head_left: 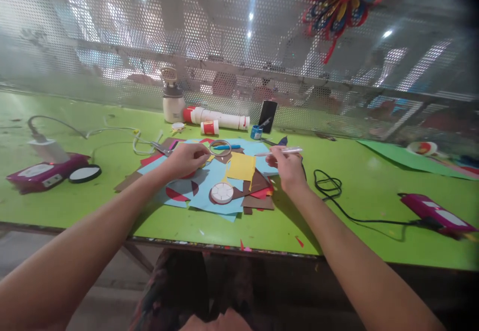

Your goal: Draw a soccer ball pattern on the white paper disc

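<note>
My left hand (189, 160) is over the left of a pile of coloured paper, its fingers pinched at the left edge of a thin grey ring (220, 154). A blue marker (232, 147) shows through and beside the ring. My right hand (287, 168) grips a white pen (292, 150) at the right of the pile, its tip pointing left. Between the hands lies a yellow paper piece (241, 166). A white disc with drawn lines (222, 192) rests on light blue paper (204, 203), nearer to me. Grey scissors (160, 148) lie partly behind my left hand.
At the back stand a beige sprayer bottle (173, 104), a white-and-red tube (220, 118), a blue paint jar (256, 132) and a dark phone (268, 115). Purple power strips (50, 172) with cables lie left and right. A green sheet (407, 159) lies at the right.
</note>
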Motion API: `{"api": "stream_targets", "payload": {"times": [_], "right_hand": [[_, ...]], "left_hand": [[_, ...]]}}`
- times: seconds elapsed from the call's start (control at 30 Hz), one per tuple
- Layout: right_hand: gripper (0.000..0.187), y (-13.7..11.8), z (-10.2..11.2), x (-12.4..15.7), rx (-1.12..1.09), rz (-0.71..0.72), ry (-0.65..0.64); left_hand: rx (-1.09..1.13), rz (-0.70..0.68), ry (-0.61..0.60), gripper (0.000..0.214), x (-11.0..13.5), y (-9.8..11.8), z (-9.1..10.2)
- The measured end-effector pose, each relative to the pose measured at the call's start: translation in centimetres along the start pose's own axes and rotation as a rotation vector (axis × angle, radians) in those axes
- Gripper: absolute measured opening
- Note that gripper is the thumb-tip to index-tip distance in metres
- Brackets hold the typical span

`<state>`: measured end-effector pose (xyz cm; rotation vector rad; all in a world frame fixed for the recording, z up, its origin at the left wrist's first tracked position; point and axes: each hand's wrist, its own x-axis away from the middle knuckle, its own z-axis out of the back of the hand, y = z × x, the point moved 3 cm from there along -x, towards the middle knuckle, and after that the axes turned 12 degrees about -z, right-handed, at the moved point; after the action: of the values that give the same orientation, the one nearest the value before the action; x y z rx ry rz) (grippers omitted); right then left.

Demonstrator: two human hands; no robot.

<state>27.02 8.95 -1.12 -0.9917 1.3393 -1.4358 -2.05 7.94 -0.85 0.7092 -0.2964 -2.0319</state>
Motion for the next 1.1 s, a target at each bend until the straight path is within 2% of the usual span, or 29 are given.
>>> {"api": "stream_targets", "payload": {"times": [0.17, 0.27, 0.33, 0.43, 0.57, 0.63, 0.8, 0.87, 0.97, 1.1], "right_hand": [[0.025, 0.1, -0.4, 0.6, 0.043, 0.027, -0.031], [0.023, 0.0, -0.7, 1.2, 0.056, 0.073, -0.029], [0.024, -0.1, -0.9, 1.7, 0.057, 0.107, -0.024], [0.032, -0.4, -1.0, 2.3, 0.047, 0.153, 0.0], [0.041, -0.8, -0.7, 2.3, 0.048, 0.199, 0.047], [0.039, -0.8, -0.5, 2.3, 0.072, 0.21, 0.077], [0.022, -0.4, -0.3, 2.6, 0.203, 0.195, 0.12], [0.018, -0.2, -0.2, 2.9, 0.248, 0.193, 0.146], [0.021, 0.0, -0.4, 3.2, 0.302, 0.192, 0.123], [0.03, 0.2, -1.0, 3.3, 0.345, 0.194, 0.039]], "left_hand": [[0.07, -0.06, -0.072, 0.03, 0.0, 1.4, -0.5], [0.105, -0.129, -0.162, 0.02, -0.3, 3.1, 0.0], [0.12, -0.166, -0.265, 0.019, -0.4, 4.3, 0.4], [0.136, -0.173, -0.435, 0.034, -0.2, 5.5, 0.8], [0.065, -0.169, -0.526, 0.069, 0.6, 5.9, 0.5], [0.03, -0.188, -0.552, 0.077, 0.9, 6.0, 0.3], [-0.041, -0.282, -0.559, 0.082, 1.6, 6.6, 0.1], [-0.05, -0.341, -0.507, 0.083, 1.9, 6.7, -0.2], [-0.041, -0.344, -0.428, 0.066, 2.2, 6.3, -0.9], [-0.031, -0.338, -0.337, 0.057, 2.6, 5.7, -1.6]]}}
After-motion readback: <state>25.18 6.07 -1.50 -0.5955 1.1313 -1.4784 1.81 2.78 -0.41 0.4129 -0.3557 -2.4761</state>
